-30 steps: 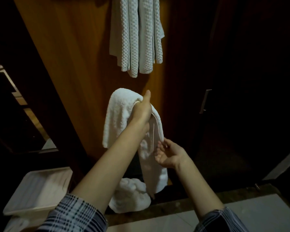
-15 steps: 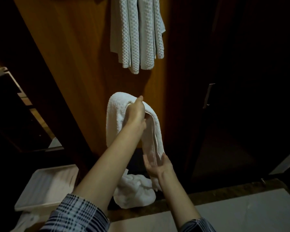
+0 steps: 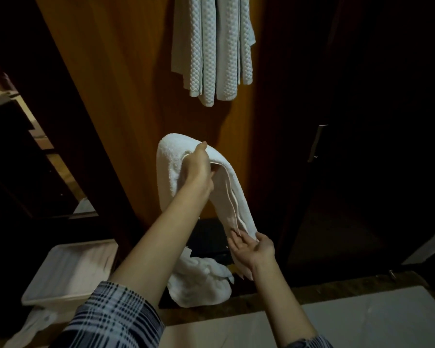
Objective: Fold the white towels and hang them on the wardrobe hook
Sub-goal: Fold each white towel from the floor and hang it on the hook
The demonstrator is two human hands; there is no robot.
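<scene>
A white terry towel [image 3: 170, 169] hangs folded over my raised left hand [image 3: 199, 167], which grips its top fold in front of the wooden wardrobe panel [image 3: 116, 84]. My right hand [image 3: 253, 247] is palm up under the towel's hanging end, its straight fingers touching the lower edge. Another white towel [image 3: 199, 285] lies crumpled on the floor below. Two waffle-weave towels [image 3: 216, 46] hang from the top of the panel; the hook itself is out of view.
A white plastic tray [image 3: 68, 270] stands at the lower left, with a bit of white cloth [image 3: 33, 325] beneath it. A dark wardrobe door with a metal handle [image 3: 317, 141] is on the right. Pale floor tile [image 3: 362, 320] lies at the bottom right.
My right hand slid down the hanging end of the towel and now supports its lower edge palm up. My left hand stayed up holding the fold, lowering slightly.
</scene>
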